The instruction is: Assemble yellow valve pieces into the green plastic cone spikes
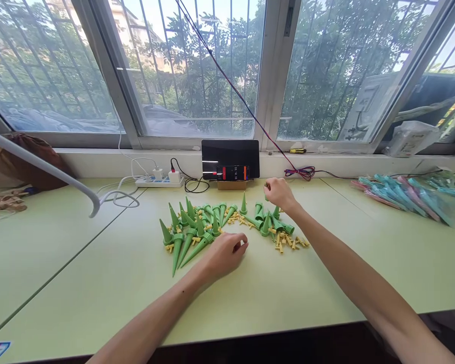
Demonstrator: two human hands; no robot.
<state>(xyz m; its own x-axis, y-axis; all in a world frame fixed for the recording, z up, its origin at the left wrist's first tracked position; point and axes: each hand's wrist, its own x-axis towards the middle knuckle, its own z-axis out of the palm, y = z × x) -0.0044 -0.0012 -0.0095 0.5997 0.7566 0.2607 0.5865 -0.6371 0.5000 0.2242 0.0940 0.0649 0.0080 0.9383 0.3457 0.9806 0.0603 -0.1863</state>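
My left hand (227, 252) rests low over the table just right of the left pile, its fingers curled; whatever may be inside them is hidden. Farther off, my right hand (279, 194) is closed above the back of the right pile, and a bit of green shows at its fingertips, probably part of a green plastic spike. Cone-shaped green spikes (177, 250) with ribbed collars lie and stand in the left pile. More green spikes (266, 225) are grouped on the right. Small yellow plastic valves (281, 243) are scattered among both groups.
Behind the piles, a phone (233, 173) showing a timer leans against a black tablet (231, 150). A power strip (160, 181) with white cables is at back left. Bagged blue and pink items (405, 194) lie at right. A white curved tube (41, 164) crosses the left side.
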